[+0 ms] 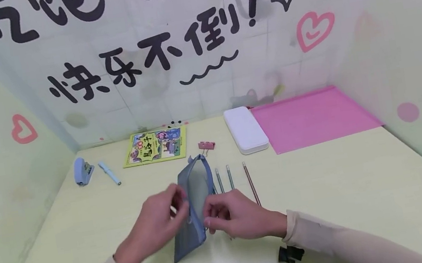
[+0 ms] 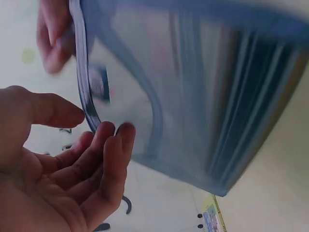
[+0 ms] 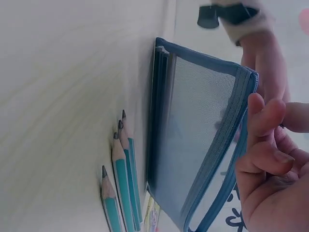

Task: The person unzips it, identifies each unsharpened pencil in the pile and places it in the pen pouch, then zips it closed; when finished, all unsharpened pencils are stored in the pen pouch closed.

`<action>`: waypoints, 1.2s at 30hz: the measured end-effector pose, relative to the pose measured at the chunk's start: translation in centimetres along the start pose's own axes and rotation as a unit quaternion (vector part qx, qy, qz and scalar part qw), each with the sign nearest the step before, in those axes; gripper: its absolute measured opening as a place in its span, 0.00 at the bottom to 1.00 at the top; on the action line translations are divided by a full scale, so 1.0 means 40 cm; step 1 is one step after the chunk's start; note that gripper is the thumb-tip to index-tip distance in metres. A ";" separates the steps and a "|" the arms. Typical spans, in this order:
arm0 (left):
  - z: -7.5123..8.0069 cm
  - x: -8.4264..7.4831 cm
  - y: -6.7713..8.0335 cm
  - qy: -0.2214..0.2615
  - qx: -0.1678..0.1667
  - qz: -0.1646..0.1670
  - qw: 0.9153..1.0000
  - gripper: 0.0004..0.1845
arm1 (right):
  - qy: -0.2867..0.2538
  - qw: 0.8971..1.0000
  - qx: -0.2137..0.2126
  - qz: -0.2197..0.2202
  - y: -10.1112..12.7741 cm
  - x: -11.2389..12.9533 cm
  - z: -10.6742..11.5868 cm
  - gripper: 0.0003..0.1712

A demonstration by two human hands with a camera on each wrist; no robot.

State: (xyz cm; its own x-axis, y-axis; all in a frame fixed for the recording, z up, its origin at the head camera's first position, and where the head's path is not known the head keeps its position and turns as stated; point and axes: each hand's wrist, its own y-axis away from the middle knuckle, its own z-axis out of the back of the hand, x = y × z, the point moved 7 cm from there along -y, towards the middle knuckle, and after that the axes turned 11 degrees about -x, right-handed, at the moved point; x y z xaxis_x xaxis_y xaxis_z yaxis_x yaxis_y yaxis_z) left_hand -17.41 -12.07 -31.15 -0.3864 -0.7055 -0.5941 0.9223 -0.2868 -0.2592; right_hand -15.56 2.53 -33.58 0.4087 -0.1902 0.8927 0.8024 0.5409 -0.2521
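Two hands [image 1: 155, 225] [image 1: 234, 215] pinching blue mesh pouch [image 1: 193, 198], pencils [image 1: 230, 177] beside, stapler [image 1: 83, 170] far-left

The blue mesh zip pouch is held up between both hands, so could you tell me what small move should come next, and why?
Probably pull the blue mesh zip pouch mouth wider: left hand and right hand pinch its zipper edges, and the teal pencils lie loose on the table beside it.

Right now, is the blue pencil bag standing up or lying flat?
Standing up: the mesh pouch rests on its bottom edge while the left hand and right hand pinch its top.
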 end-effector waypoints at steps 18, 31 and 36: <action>-0.011 -0.142 0.187 -0.203 -0.216 -0.287 0.911 0.10 | 0.047 0.993 -0.022 0.107 -0.024 0.043 -0.013 0.03; -0.016 -0.157 0.211 -0.221 -0.200 -0.326 0.897 0.26 | 0.171 0.978 -0.075 0.095 -0.110 0.009 0.045 0.03; -0.026 -0.163 0.220 -0.230 -0.177 -0.334 0.897 0.09 | 0.193 0.972 -0.107 0.074 -0.152 -0.009 0.096 0.04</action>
State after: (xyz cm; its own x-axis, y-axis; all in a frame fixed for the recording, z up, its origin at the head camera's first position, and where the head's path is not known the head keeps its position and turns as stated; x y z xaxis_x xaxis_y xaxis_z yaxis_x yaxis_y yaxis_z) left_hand -6.80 -9.33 -30.37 -0.7297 -0.6692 0.1403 0.3941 -0.5793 -0.7135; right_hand -22.27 2.46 -30.94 0.6268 -0.4393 0.6435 0.7772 0.4109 -0.4766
